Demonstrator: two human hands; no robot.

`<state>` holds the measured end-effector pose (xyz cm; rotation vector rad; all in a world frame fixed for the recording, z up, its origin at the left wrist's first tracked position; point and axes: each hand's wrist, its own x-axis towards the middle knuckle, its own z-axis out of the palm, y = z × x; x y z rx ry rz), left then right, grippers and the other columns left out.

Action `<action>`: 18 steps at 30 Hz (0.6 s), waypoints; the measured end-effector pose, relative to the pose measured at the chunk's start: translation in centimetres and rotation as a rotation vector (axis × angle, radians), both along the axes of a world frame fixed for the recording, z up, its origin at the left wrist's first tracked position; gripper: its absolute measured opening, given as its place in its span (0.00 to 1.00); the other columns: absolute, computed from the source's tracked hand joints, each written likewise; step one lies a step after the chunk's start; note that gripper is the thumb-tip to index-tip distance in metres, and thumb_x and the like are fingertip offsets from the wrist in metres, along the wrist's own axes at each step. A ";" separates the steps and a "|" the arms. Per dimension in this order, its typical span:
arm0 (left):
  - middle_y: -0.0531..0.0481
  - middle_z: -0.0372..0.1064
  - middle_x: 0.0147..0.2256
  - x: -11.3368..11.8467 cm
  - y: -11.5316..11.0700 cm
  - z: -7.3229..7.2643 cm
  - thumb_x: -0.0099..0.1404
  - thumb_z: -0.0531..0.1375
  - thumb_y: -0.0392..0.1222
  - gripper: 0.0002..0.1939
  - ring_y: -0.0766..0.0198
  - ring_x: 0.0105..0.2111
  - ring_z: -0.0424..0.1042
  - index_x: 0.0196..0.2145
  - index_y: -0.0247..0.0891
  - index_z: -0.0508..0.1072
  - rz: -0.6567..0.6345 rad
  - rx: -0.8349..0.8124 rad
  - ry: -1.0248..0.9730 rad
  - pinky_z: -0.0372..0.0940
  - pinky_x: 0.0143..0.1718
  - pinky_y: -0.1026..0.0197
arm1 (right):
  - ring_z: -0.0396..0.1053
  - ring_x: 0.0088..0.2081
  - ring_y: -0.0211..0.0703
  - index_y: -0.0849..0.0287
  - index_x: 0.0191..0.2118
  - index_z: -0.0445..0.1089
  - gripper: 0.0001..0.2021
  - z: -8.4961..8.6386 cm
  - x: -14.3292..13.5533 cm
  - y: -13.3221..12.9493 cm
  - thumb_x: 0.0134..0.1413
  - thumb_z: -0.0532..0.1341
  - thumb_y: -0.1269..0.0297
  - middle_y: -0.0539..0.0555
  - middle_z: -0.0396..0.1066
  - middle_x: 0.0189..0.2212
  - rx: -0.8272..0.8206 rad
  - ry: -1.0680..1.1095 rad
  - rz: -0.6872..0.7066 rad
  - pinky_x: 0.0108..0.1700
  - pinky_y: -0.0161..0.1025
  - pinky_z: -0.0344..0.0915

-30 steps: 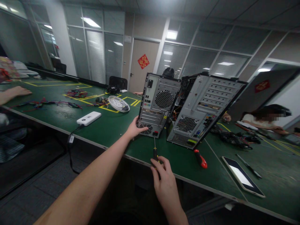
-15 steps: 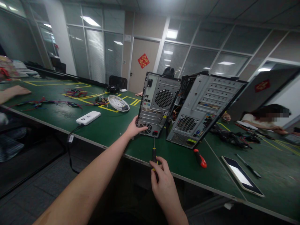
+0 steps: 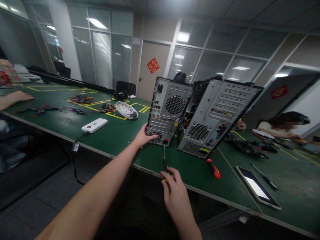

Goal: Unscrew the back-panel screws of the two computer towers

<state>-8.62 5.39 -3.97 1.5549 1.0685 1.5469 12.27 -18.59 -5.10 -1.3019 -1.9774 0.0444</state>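
Note:
A computer tower (image 3: 160, 100) stands on the green table with its back panel facing me. My left hand (image 3: 144, 137) grips its lower left edge, the thumb lying across the panel by the small fan grille and the other fingers hidden behind the side. Between the fingertips of my right hand (image 3: 175, 190) is the dark handle of a screwdriver (image 3: 164, 163) with yellow marks. Its thin shaft points up to the bottom edge of the back panel, just under the red-and-black power socket. Whether the tip sits in a screw is too small to tell.
Close on the right stands a second computer tower (image 3: 212, 116), with a red-handled tool (image 3: 213, 169) before it. Farther right lie a phone (image 3: 258, 187), a pen (image 3: 265, 176) and black cables (image 3: 247, 146). A white power bank (image 3: 94, 125) and wires (image 3: 50, 109) are left. Other people sit at both sides.
My right hand has shifted very slightly on the screwdriver handle. A hand that showed behind the tower's left side is out of sight now. The left hand and both towers stay put.

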 end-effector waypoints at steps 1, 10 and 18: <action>0.35 0.73 0.61 0.0 0.1 -0.1 0.47 0.80 0.51 0.55 0.45 0.61 0.73 0.68 0.38 0.64 0.002 0.000 0.002 0.62 0.67 0.43 | 0.79 0.44 0.48 0.55 0.54 0.77 0.17 0.0 0.0 0.0 0.67 0.57 0.75 0.63 0.72 0.56 0.000 0.002 -0.002 0.51 0.47 0.79; 0.35 0.72 0.62 0.0 -0.2 0.1 0.48 0.80 0.51 0.53 0.45 0.62 0.72 0.67 0.38 0.65 -0.004 0.005 -0.002 0.62 0.68 0.43 | 0.79 0.47 0.52 0.57 0.54 0.76 0.14 0.0 -0.3 0.0 0.68 0.58 0.73 0.63 0.73 0.54 0.003 0.003 -0.028 0.52 0.49 0.78; 0.35 0.73 0.61 0.0 -0.5 0.5 0.48 0.79 0.51 0.53 0.45 0.62 0.72 0.67 0.37 0.64 0.010 -0.003 0.023 0.62 0.67 0.43 | 0.78 0.51 0.54 0.56 0.54 0.75 0.12 -0.5 -0.1 0.2 0.69 0.59 0.70 0.62 0.74 0.53 0.008 -0.004 -0.038 0.54 0.50 0.77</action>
